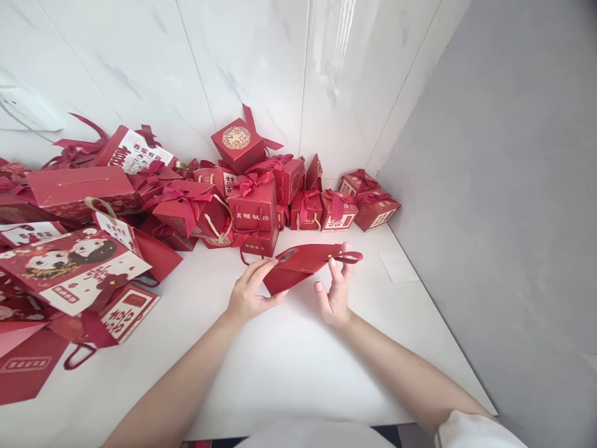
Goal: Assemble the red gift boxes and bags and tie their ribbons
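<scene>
A red, partly folded paper gift box [298, 264] is held up above the white table between my hands. My left hand [249, 295] grips its left end, fingers on the upper edge and thumb underneath. At its right end sticks out a dark red ribbon loop [354, 256] with a small gold fitting. The fingers of my right hand [336, 292] hold the box by this loop, the ribbon passing between them, while the thumb stands apart below. The box's far side is hidden.
Finished red gift boxes [254, 208] with bows are piled along the tiled wall [261, 56]. More boxes and bags, some with printed cartoon figures [74, 258], heap up at left. A small white slip [398, 266] lies right on the table [280, 379], beside a grey wall [504, 186].
</scene>
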The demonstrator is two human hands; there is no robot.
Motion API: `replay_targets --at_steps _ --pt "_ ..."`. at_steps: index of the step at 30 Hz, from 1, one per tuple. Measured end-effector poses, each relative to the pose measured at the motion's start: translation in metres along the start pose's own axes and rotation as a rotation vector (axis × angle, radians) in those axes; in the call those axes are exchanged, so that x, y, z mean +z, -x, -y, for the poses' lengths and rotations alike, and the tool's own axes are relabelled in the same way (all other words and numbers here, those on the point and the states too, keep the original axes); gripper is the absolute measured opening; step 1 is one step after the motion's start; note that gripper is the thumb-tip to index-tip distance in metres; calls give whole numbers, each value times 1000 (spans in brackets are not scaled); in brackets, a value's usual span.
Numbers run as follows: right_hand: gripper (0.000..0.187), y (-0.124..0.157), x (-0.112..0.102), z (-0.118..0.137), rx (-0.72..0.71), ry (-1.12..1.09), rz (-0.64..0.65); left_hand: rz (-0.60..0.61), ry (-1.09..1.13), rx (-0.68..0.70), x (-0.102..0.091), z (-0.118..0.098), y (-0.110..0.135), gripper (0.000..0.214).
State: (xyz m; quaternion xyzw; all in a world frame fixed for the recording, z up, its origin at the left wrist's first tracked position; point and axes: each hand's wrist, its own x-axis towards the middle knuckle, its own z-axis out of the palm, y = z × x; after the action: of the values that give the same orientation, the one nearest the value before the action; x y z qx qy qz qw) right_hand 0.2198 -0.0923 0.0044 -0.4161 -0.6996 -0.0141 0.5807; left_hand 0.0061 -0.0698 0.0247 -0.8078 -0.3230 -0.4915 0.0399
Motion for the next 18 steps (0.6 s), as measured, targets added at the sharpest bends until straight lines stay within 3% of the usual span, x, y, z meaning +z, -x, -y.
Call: replay_targets --at_steps 9,13,15,18 --pt "64 -3 -1 0 42 -6 44 14 23 -60 -1 1 2 66" --pt "72 1 -1 0 92 -70 62 63 211 -375 1 2 8 58" --pt "79 4 2 -1 229 -223 86 79 444 -577 2 3 9 53" --pt "75 6 9 -6 547 -575 247 99 786 -772 6 4 5 54"
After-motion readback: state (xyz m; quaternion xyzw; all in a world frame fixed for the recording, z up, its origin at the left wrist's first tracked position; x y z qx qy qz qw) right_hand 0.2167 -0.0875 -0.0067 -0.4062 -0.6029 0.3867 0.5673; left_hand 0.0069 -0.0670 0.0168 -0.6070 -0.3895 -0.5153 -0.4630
